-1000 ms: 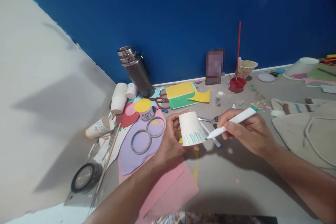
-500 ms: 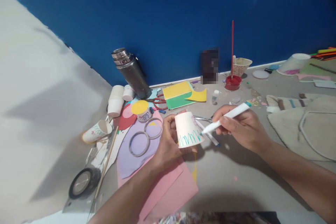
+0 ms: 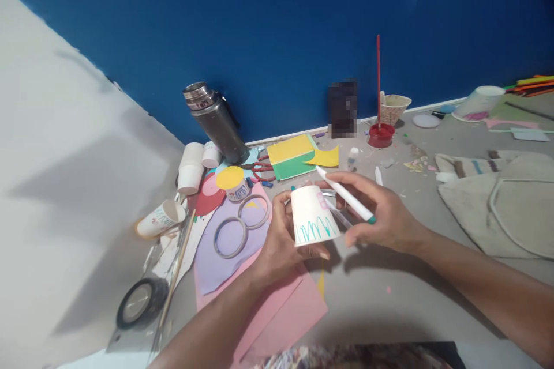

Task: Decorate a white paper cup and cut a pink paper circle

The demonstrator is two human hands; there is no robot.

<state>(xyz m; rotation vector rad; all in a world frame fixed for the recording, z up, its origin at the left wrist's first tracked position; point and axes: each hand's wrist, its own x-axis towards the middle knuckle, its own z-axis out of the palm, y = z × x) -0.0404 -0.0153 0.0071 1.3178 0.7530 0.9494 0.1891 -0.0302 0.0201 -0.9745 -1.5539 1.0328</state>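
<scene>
My left hand (image 3: 277, 236) is closed round a white paper cup (image 3: 314, 213), which is upside down with its wide rim low. Green zigzag lines run round the lower part of the cup, and a small pink mark shows at its upper right. A small green piece (image 3: 293, 188) pokes up between the left fingers and the cup; it looks like a marker cap. In my right hand (image 3: 367, 213) is a white marker (image 3: 346, 196) with a green end, slanting with that end at lower right. The marker is apart from the drawn lines.
Pink sheets (image 3: 285, 317), purple paper (image 3: 229, 253) and two tape rolls (image 3: 231, 237) lie left of my hands. Behind stand a steel flask (image 3: 220, 127) and a red paint pot (image 3: 381, 135) with a stick upright. A cloth bag (image 3: 489, 207) is at right, paper cups (image 3: 160, 219) at left.
The marker has left the cup's side and swung round, its green end going from upper right to lower right. My left hand still holds the cup, nearly in place.
</scene>
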